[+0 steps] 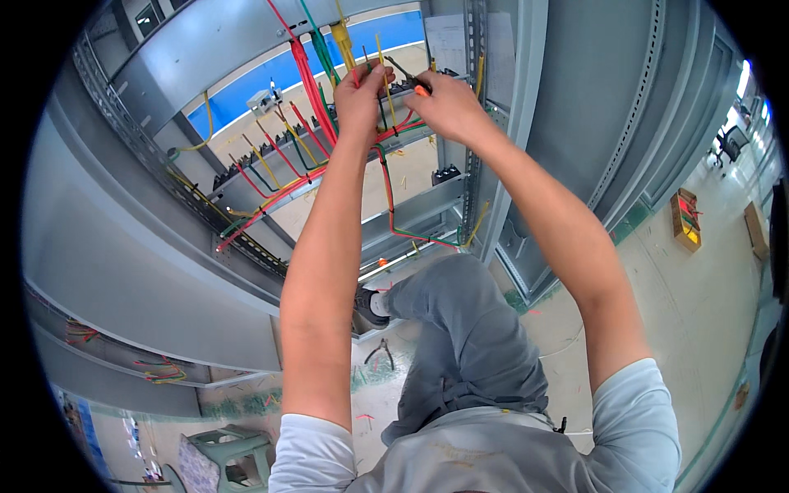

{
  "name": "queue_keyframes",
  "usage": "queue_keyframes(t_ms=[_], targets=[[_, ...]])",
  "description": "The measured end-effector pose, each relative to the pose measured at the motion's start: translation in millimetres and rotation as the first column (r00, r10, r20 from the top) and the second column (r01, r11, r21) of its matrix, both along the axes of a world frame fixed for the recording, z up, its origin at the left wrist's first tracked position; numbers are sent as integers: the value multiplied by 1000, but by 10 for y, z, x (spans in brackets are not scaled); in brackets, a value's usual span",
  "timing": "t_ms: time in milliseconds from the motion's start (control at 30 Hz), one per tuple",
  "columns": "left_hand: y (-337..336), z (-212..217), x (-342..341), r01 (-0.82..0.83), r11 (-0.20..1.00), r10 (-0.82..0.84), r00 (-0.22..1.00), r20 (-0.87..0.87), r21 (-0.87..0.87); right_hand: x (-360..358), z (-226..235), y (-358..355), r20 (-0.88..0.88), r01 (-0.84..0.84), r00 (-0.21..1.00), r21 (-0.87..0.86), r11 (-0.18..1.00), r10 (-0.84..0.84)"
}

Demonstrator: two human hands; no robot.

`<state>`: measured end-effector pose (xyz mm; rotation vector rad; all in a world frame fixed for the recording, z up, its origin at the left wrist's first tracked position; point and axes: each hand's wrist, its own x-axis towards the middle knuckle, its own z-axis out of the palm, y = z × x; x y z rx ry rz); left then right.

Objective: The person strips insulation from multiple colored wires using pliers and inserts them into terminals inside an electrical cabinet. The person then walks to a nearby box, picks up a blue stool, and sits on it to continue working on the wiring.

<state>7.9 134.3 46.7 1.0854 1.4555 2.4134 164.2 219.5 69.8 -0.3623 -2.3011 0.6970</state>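
Both my hands are raised inside an open grey metal cabinet, among upright wires. My left hand [360, 100] is closed, thumb and fingers pinched on a thin wire; a red wire and a yellow wire [380, 51] stand right by the fingertips. My right hand [450, 108] is wrapped round a hand tool [421, 89] with black and orange handles. The tool's slim dark end points up and left toward my left hand; its exact kind is hard to make out. Behind the hands runs a row of black terminals [283, 135]. Bundles of red wires [311, 82] and green wires [319, 41] hang beside my left hand.
The cabinet's metal frame [472, 49] and side panel [575, 90] stand close to my right arm. Pliers [380, 352] lie on the floor by my foot. A stool [238, 460] is at lower left. A box [685, 220] sits on the floor at right.
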Motion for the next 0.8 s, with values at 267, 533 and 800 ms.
queue_keyframes(t_ms=[267, 533, 800], targets=[[-79, -18, 21, 107, 994, -107, 993, 41, 3, -113, 211, -20, 109, 136, 981, 203, 970, -160], [-96, -42, -37, 138, 990, -137, 990, 36, -32, -133, 256, -58, 106, 200, 960, 379, 903, -258], [-59, -31, -17, 104, 995, -104, 993, 56, 10, -93, 274, -34, 95, 200, 961, 401, 894, -258]])
